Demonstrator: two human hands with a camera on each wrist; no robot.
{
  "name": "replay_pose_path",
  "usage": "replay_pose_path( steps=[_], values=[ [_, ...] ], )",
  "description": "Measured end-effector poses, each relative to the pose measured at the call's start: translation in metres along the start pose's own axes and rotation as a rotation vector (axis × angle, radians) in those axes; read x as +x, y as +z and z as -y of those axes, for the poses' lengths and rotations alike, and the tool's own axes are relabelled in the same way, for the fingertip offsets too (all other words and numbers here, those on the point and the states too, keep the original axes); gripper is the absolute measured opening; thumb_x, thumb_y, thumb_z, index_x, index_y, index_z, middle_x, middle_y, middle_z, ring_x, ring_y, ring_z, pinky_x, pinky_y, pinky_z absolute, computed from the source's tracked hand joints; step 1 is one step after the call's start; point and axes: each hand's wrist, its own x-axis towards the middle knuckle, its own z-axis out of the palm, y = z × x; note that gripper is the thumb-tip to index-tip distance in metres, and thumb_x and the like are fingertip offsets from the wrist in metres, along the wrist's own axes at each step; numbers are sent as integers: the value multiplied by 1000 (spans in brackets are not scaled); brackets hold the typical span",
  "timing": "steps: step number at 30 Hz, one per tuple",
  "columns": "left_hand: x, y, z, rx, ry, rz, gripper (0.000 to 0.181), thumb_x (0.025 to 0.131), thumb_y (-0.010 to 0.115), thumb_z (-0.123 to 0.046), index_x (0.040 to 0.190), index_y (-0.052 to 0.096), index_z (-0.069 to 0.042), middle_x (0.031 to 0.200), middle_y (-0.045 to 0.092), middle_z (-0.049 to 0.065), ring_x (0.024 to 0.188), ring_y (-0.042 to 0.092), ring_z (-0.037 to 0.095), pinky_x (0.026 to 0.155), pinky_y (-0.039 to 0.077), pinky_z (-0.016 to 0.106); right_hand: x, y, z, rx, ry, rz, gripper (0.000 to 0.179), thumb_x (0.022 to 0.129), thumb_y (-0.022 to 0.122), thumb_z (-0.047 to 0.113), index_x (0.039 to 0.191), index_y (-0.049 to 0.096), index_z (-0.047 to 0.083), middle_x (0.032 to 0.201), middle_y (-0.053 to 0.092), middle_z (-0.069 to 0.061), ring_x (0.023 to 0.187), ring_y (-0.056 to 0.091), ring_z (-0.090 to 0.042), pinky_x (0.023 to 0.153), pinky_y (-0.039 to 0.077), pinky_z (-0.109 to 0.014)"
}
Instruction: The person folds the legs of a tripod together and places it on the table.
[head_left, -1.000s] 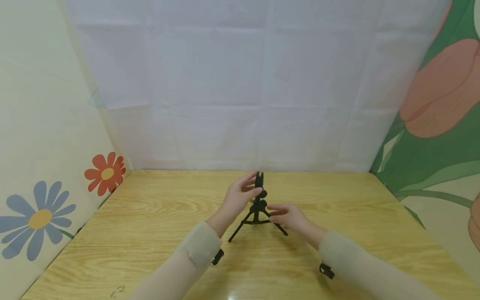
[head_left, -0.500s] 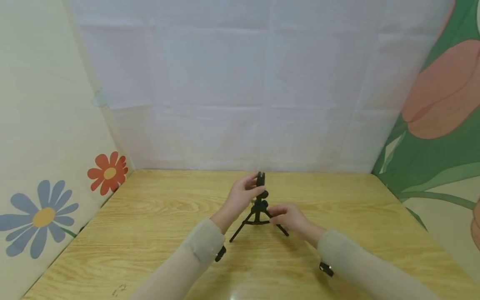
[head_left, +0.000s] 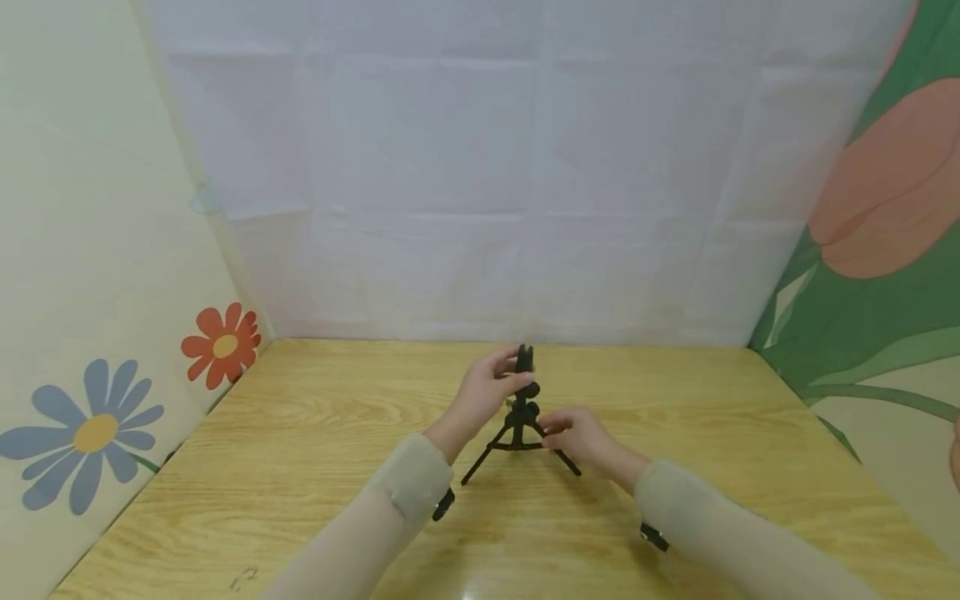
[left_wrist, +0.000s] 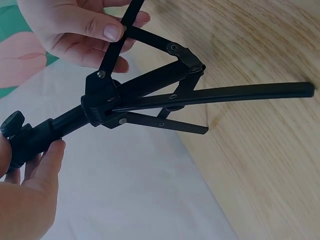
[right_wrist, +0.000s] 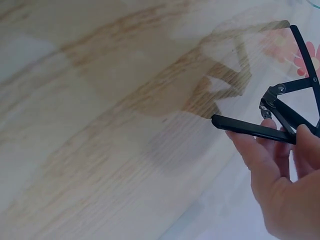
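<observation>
A small black tripod [head_left: 517, 433] stands upright on the wooden table, its legs spread and joined by braces to the central column. My left hand [head_left: 480, 396] grips the upper column from the left, below the forked top. In the left wrist view, the fingers of that hand [left_wrist: 32, 200] wrap the column near a round knob [left_wrist: 12, 123]. My right hand [head_left: 585, 437] is on the tripod's right side, pinching one leg between thumb and fingers. The right wrist view shows this leg [right_wrist: 255, 128] lying along the fingers of the right hand [right_wrist: 285, 185].
The wood-grain table [head_left: 300, 467] runs back to a white cloth backdrop [head_left: 450, 167]. Flower-patterned panels stand at the left [head_left: 97, 250] and right [head_left: 885, 333]. Each wrist carries a small black device at the sleeve cuff.
My right fingers have drawn in around the tripod's right leg. The left hand keeps its grip on the column. The whole head view has shifted slightly.
</observation>
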Motion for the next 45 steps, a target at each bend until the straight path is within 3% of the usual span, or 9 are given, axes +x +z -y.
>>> replay_pose_path(
  steps=[9, 29, 38, 45],
  values=[
    [0, -1, 0, -5, -5, 5, 43, 96, 61, -6, 138, 52, -3, 121, 63, 21, 106, 63, 32, 87, 53, 44, 1, 2, 1, -54, -58, 30, 11, 87, 64, -10, 97, 70, -11, 87, 67, -11, 76, 64, -20, 68, 54, -33],
    [5, -7, -2, 10, -45, 53, 46, 96, 62, -10, 140, 49, -6, 123, 61, 18, 109, 62, 31, 93, 50, 46, -1, 0, 1, -37, -140, 27, 13, 87, 63, -8, 99, 69, -10, 90, 65, -10, 83, 60, -20, 72, 54, -35],
    [4, -7, -7, 3, -48, 66, 46, 96, 62, -7, 139, 50, -3, 123, 62, 19, 109, 63, 32, 93, 50, 44, -3, 1, 2, -24, -124, 9, 12, 88, 64, -8, 98, 68, -11, 90, 63, -10, 81, 58, -20, 69, 53, -33],
    [5, -7, -9, -16, -67, 72, 47, 96, 62, -8, 140, 49, -3, 123, 63, 17, 108, 63, 30, 95, 49, 45, -1, 4, 3, -18, -63, -36, 15, 90, 64, -3, 105, 68, -6, 95, 61, -10, 85, 58, -23, 68, 52, -34]
  ],
)
